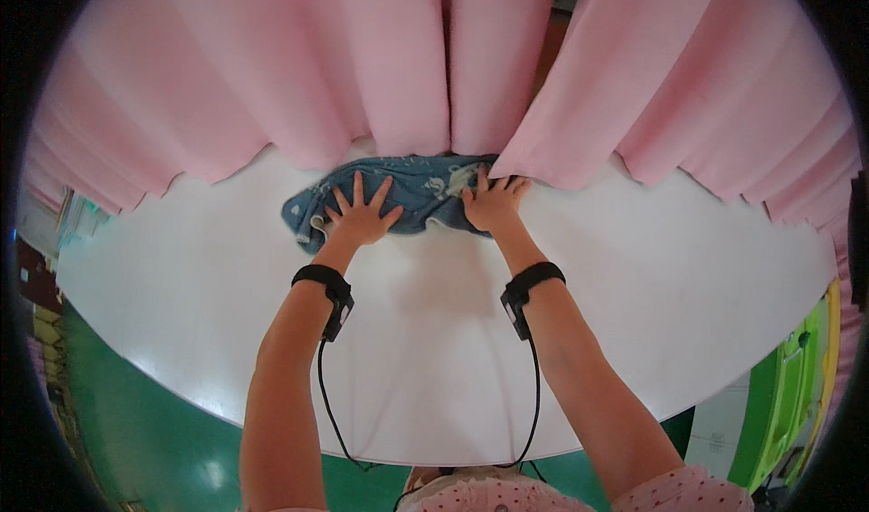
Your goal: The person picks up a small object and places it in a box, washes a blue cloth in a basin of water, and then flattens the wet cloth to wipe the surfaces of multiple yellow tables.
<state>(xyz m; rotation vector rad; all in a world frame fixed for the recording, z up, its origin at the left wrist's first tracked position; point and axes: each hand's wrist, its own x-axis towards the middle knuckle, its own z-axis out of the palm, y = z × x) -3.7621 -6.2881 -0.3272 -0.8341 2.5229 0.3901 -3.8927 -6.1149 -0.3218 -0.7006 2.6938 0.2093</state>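
A blue patterned cloth (418, 184) lies crumpled at the far side of a white table (434, 349), partly under the hem of pink curtains. My left hand (360, 215) lies flat on the cloth's left part, fingers spread. On the cloth's right end rests my right hand (493, 202), fingers pointing toward the curtain and slightly curled. Both wrists wear black bands with cables running back toward my body.
Pink curtains (407, 59) hang along the table's far edge and drape onto it. A green floor (163, 421) shows below the table's near left edge. A bright green object (792, 394) stands at the lower right.
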